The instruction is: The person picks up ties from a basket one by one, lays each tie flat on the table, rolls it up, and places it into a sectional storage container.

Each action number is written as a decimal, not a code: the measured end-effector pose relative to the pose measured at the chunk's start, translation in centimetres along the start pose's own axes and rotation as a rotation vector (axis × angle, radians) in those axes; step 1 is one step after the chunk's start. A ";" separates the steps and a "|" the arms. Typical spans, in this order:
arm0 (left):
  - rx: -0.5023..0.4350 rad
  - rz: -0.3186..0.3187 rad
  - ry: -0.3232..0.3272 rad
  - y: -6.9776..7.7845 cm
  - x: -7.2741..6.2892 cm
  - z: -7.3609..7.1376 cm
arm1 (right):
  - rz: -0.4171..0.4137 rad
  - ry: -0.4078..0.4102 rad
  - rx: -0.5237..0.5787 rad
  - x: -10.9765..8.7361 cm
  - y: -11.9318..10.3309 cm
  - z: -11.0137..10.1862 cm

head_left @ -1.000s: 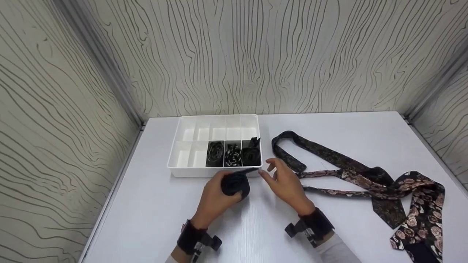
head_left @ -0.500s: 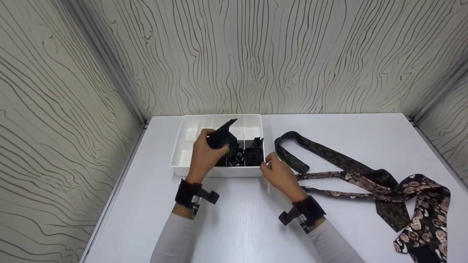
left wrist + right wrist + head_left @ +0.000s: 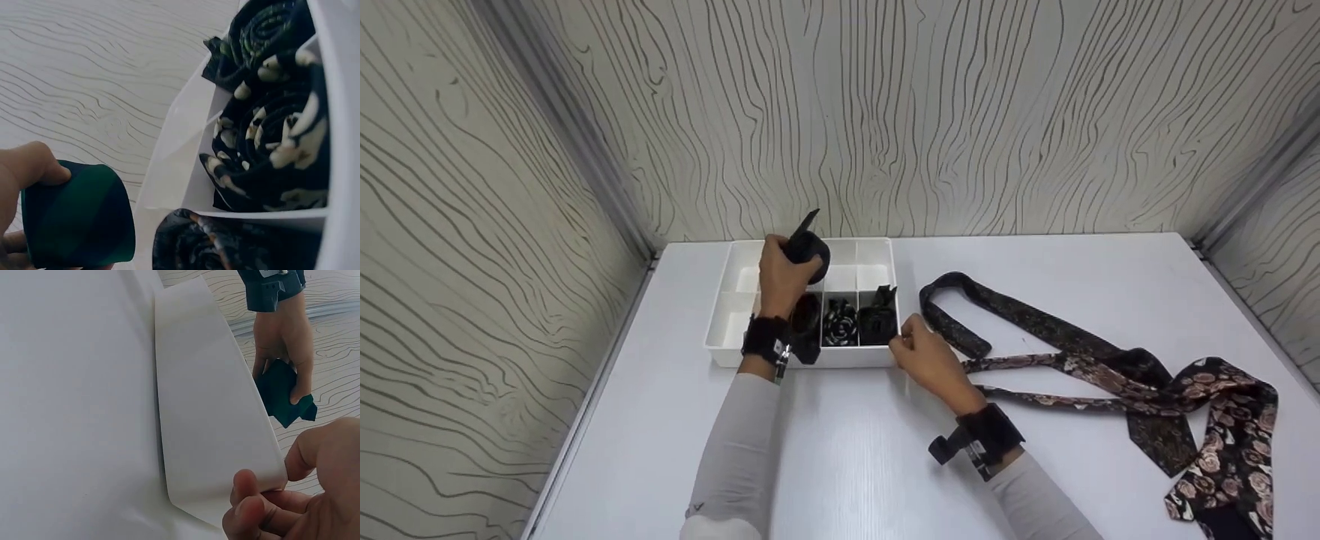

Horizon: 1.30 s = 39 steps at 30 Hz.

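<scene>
Left hand (image 3: 782,281): thumb and fingers pinching the rolled tie (image 3: 814,255) over the back row of the tray (image 3: 851,358).
Loose end (image 3: 805,225): juts away from the person, slanting right.
Tie colour: near-black from the head; the left wrist view shows broad green and navy stripes.
Right hand (image 3: 928,360): pinches the tray's near right corner.

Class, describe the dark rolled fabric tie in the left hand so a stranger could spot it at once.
Find the white rectangular compartmented tray on the white table. Over its back row, the left hand grips a dark rolled fabric tie, one loose end jutting out. Broad green and navy bands set it apart from the three speckled or flowered rolled ties in the front row.
</scene>
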<state>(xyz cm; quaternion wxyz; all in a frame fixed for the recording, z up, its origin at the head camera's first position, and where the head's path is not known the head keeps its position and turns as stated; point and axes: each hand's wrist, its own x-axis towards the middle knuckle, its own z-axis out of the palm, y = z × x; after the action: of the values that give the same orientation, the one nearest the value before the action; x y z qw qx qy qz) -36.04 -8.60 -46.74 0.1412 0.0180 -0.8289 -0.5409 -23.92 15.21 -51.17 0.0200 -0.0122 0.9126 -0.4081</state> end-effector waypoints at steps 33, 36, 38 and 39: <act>0.338 -0.107 -0.069 -1.1 1.0 2.0 | -0.008 -0.021 0.027 0.4 0.2 0.1; 0.363 -0.112 -0.110 -0.9 0.9 1.8 | -0.010 -0.027 0.032 0.4 0.3 0.0; 0.368 -0.095 -0.119 -0.8 0.8 1.6 | -0.010 -0.030 0.036 0.4 0.3 0.0; 0.372 -0.083 -0.122 -0.8 0.8 1.5 | -0.008 -0.030 0.036 0.4 0.4 -0.1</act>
<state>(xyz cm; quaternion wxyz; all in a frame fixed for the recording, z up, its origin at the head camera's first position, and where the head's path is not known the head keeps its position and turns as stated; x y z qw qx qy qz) -37.29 -7.74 -47.89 0.0623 0.0451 -0.9202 -0.3838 -24.35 15.49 -51.43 0.0321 -0.0217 0.9046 -0.4245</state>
